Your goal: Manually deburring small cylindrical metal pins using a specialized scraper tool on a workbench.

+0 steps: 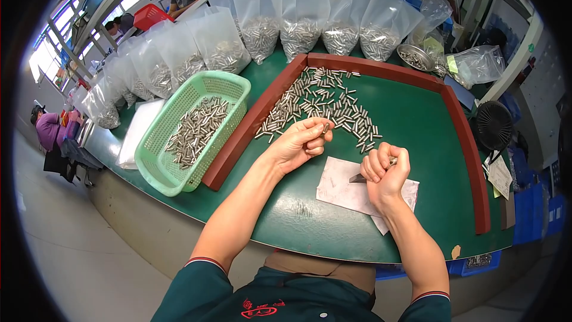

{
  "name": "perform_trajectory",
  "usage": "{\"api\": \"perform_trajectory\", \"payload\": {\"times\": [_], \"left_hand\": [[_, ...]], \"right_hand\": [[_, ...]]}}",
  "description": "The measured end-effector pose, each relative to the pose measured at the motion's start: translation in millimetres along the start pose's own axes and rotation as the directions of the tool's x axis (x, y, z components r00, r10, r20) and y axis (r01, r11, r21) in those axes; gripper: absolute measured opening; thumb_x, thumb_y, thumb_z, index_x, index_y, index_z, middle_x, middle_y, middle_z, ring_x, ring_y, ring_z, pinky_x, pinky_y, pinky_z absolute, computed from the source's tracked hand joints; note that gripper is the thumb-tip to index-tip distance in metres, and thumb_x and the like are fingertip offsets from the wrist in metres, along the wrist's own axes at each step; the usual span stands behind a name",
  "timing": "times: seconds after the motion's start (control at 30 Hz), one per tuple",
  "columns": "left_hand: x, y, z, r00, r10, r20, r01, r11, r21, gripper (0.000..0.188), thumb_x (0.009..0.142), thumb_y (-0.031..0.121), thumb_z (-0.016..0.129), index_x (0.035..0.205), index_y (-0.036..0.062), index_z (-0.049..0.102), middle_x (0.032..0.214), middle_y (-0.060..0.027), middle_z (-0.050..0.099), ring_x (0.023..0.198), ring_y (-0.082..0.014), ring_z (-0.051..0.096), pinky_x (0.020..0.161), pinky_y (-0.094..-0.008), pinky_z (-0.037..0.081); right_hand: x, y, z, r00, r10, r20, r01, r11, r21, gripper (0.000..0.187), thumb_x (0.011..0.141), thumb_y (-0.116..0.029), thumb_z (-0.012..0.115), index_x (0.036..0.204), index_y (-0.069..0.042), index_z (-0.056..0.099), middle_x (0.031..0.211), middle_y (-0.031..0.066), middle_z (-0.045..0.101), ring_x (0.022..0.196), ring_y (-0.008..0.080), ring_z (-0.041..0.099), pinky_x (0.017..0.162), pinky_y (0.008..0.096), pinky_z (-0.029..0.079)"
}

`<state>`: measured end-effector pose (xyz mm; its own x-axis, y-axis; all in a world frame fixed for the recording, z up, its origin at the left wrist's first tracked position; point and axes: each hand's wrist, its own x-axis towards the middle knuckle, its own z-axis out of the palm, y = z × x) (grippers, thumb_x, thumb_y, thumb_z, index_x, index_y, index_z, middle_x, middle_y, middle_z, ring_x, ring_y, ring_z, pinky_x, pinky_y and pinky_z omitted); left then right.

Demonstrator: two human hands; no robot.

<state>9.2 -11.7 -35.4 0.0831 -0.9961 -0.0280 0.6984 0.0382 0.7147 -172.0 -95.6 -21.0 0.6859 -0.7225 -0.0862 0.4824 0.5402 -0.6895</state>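
Note:
My left hand (302, 142) is closed, pinching a small metal pin (325, 129) between thumb and fingers at the near edge of a loose heap of metal pins (333, 104). To its right, my right hand (386, 174) is wrapped in a fist around a tool with a short dark blade (357, 178), whose tip points left. A small round metal end (392, 161) shows by the thumb; I cannot tell whether it belongs to the tool or is a pin. Beneath this fist lies a pale, stained cloth (333, 186). The tool's handle is hidden by my fingers.
Brown-red rails (381, 64) frame the green tabletop (286, 214). Left of them stands a green basket (149, 149) holding many pins. Clear bags of pins (260, 30) line the back. A metal bowl (416, 58) and black fan (493, 125) stand right. Other people work beyond.

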Motion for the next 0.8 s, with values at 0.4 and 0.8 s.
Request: {"api": "perform_trajectory", "payload": {"times": [0.4,0.8], "left_hand": [[-11.7,-24.0,56.5,0.999,0.027,0.039,-0.042,0.104,0.994,0.015,0.075,0.012,0.061,0.082,-0.0006,0.057,0.052,-0.0033,0.044,0.047,-0.0107,0.041,0.047,-0.0259,0.034],[-8.6,-39.9,55.9,0.995,0.097,-0.02,0.016,0.045,0.999,0.012,0.071,0.008,0.064,0.07,-0.0017,0.056,0.049,-0.0061,0.046,0.044,-0.0123,0.041,0.044,-0.0284,0.035]], "right_hand": [[2.9,-3.4,-6.2,0.996,-0.084,0.041,0.082,0.996,0.035,0.029,0.08,-0.021,0.029,0.052,-0.011,0.026,0.041,-0.0013,0.024,0.036,0.0079,0.017,0.035,0.0233,0.016],[4.7,-1.8,-10.7,0.996,-0.081,0.029,0.081,0.997,0.006,0.03,0.079,-0.021,0.027,0.051,-0.011,0.027,0.04,-0.0017,0.025,0.036,0.0064,0.017,0.035,0.0228,0.014]]}}
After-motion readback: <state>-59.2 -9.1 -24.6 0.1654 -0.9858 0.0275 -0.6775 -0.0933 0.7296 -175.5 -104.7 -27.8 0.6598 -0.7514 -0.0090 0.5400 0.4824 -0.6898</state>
